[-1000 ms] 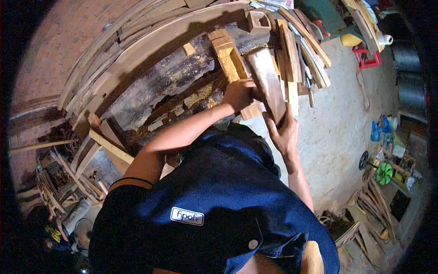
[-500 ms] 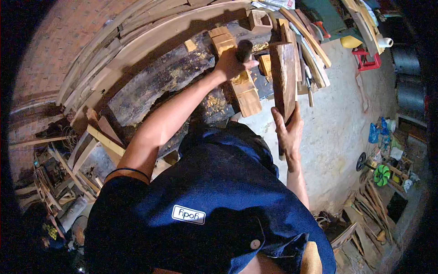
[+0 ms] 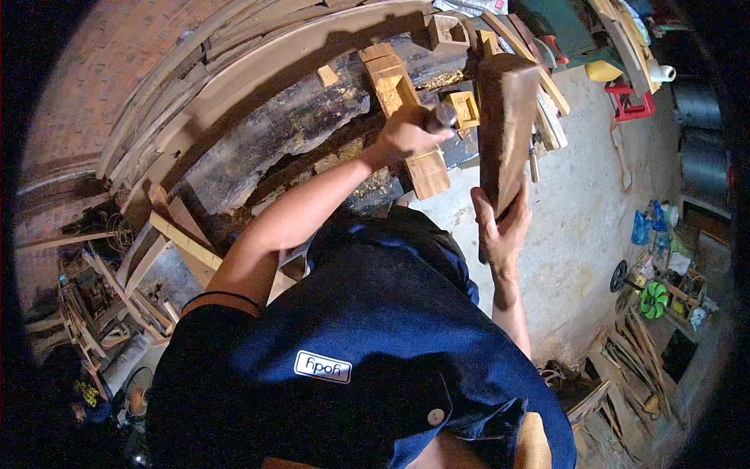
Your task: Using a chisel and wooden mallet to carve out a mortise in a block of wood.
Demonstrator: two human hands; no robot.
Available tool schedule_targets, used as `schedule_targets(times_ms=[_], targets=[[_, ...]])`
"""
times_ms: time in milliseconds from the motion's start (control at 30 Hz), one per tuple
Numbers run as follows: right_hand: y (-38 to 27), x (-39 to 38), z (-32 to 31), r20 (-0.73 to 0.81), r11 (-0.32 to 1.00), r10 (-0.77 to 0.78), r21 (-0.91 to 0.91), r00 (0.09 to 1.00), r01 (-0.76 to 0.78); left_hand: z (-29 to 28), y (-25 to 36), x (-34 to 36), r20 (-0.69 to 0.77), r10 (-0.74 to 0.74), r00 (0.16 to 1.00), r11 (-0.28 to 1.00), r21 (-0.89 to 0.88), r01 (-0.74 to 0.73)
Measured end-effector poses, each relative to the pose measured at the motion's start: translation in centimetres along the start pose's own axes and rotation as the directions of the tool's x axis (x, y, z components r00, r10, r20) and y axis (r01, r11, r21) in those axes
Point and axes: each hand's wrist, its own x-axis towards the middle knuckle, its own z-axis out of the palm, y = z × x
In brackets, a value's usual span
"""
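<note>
My left hand point(image 3: 402, 133) grips a dark round tool handle point(image 3: 443, 116) over a long wooden block point(image 3: 427, 176), which lies on a dark, rough bench point(image 3: 273, 117) and has a pale rectangular recess cut in it. The tool's lower end is hidden. My right hand point(image 3: 504, 223) holds a heavy wooden club point(image 3: 506, 125) by its lower end, raised to the right of the block, its thick squared head slightly blurred. A smaller pale block with a hollow point(image 3: 465, 109) sits between the tool and the club.
Curved planks point(image 3: 226, 55) line the bench's back, near a small wooden box point(image 3: 447, 35). Boards point(image 3: 551, 129) and a loose tool point(image 3: 533, 164) lie rightward. A red stool point(image 3: 631, 105) and scrap timber point(image 3: 633, 352) are farther right. A person in a dark top point(image 3: 90, 395) shows at lower left.
The club has moved right and more upright, its head rising. My left hand first went up the block, then slightly down and right with the dark handle.
</note>
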Motion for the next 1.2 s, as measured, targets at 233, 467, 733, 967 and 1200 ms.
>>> schedule_targets(times_ms=[233,467,733,967,1200], targets=[[2.5,0.3,1.2,0.09,0.961,0.074,-0.274,0.993,-0.047,1.3,1.1,-1.0,0.05,-0.068,0.996,0.878,0.477,0.037],[3.3,-0.2,1.4,0.052,0.984,0.059,-0.171,0.997,-0.05,1.7,-0.5,-1.1,0.051,-0.092,0.994,0.824,0.565,0.047],[3.8,0.0,0.9,0.077,0.954,0.186,-0.251,0.979,-0.162,-4.8,0.2,0.7,-0.416,-0.219,0.883,0.962,-0.245,0.123],[8.1,0.1,1.2,0.07,0.929,0.198,-0.331,0.978,-0.164,-9.4,-0.3,-4.0,-0.438,-0.414,0.798,0.886,-0.395,0.243],[12.4,1.7,1.7,0.15,0.869,0.3,-0.45,0.942,-0.205,-10.0,-1.3,-8.9,-0.514,-0.502,0.696,0.847,-0.453,0.277]])
